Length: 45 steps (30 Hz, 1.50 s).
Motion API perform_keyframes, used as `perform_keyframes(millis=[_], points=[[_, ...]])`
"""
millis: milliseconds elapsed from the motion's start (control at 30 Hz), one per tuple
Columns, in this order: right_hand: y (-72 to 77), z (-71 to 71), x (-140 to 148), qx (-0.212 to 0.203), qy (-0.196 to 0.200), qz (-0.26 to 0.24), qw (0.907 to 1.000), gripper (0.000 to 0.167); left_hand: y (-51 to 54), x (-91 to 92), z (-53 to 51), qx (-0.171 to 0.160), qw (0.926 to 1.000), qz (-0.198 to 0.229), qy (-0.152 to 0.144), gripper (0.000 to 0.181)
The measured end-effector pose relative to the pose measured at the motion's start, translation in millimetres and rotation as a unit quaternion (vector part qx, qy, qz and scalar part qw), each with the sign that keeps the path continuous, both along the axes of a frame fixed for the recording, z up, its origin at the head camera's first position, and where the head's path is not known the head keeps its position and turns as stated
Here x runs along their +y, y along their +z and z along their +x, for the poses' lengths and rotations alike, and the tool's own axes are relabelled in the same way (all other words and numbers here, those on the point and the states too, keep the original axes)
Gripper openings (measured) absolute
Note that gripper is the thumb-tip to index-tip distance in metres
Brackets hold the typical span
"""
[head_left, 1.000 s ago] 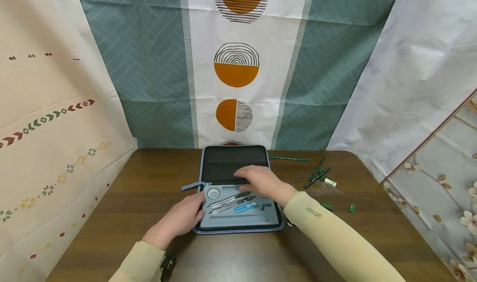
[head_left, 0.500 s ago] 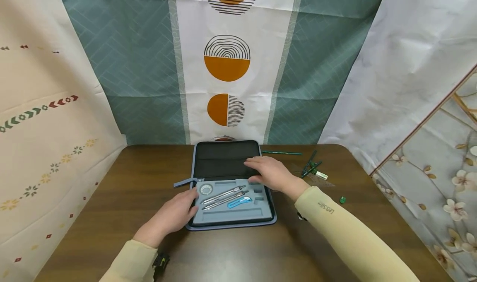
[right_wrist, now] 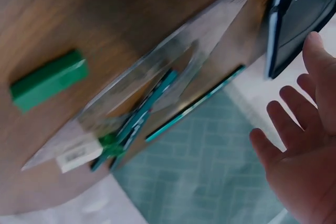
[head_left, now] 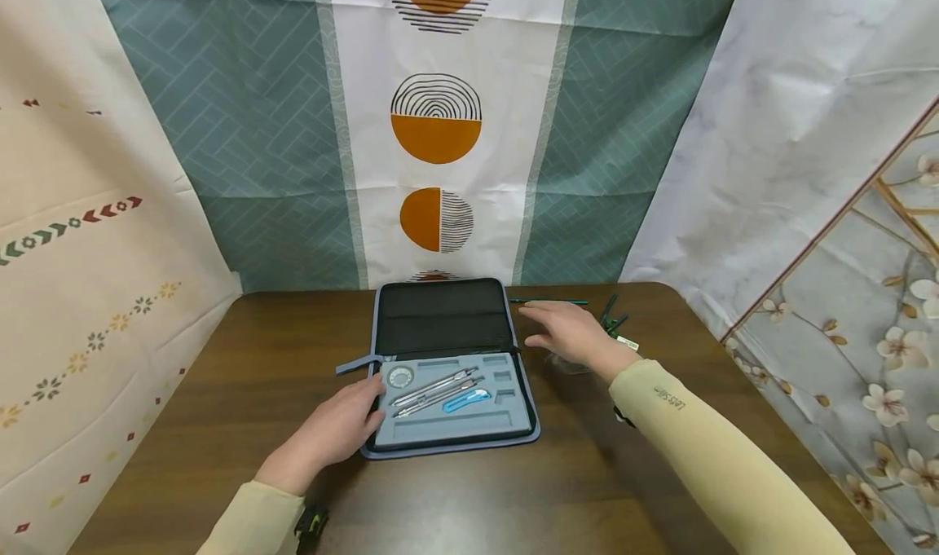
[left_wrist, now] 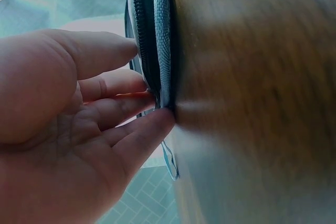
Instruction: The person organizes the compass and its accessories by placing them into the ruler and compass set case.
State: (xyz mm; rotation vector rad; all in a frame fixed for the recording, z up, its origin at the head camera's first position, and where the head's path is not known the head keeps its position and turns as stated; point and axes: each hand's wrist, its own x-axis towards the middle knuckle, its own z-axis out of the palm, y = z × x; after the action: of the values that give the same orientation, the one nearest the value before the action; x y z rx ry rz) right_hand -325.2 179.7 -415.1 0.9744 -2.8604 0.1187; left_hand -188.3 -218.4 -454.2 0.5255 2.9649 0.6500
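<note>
Looks like a desk corner walled with fabric; impossible to place firmly in a home or a studio. Enclosed behind by a teal-and-white cloth (head_left: 436, 176) with orange circles, at left by a cream patterned cloth (head_left: 95, 294), at right by a flowered cloth (head_left: 866, 351). Furnished with a wood-grain surface (head_left: 440, 498), bearing an open zip case (head_left: 440, 319), clear set square (right_wrist: 212, 35) and pencil (right_wrist: 195, 103).

- Here's the zip case (head_left: 447, 324), blue-edged and wide open — black-lined lid folded back to the desk's (head_left: 293, 351) far edge!
- Grey-blue tray (head_left: 458, 432) fills the nearer half.
- Two silver instruments (head_left: 434, 391) slant across it — blue cutter (head_left: 466, 401) just beside them.
</note>
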Motion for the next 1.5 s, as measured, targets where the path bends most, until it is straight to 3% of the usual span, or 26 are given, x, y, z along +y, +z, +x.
perform_keyframes(millis=[367, 667, 967, 1500], points=[[-2.8, -23.1, 30.7, -0.015, -0.046, 0.009, 0.9988, 0.063, -4.1, -3.7, 0.8, -0.001, 1.0000, 0.008, 0.005, 0.038], [-19.6, -48.2, 43.5, -0.050, -0.096, 0.042, 0.9933, 0.066, -8.5, -3.5, 1.8, -0.008, 0.9999, 0.010, 0.010, 0.037], [-28.0, -70.1, 42.8, -0.075, -0.129, 0.038, 0.9880, 0.064, -6.0, -3.6, -0.4, -0.002, 0.9999, 0.008, 0.012, 0.038], [-21.0, -79.3, 33.3, -0.097, -0.157, 0.055, 0.9813, 0.060, -2.8, -1.6, -1.0, 0.007, 0.9999, 0.009, 0.012, 0.037]])
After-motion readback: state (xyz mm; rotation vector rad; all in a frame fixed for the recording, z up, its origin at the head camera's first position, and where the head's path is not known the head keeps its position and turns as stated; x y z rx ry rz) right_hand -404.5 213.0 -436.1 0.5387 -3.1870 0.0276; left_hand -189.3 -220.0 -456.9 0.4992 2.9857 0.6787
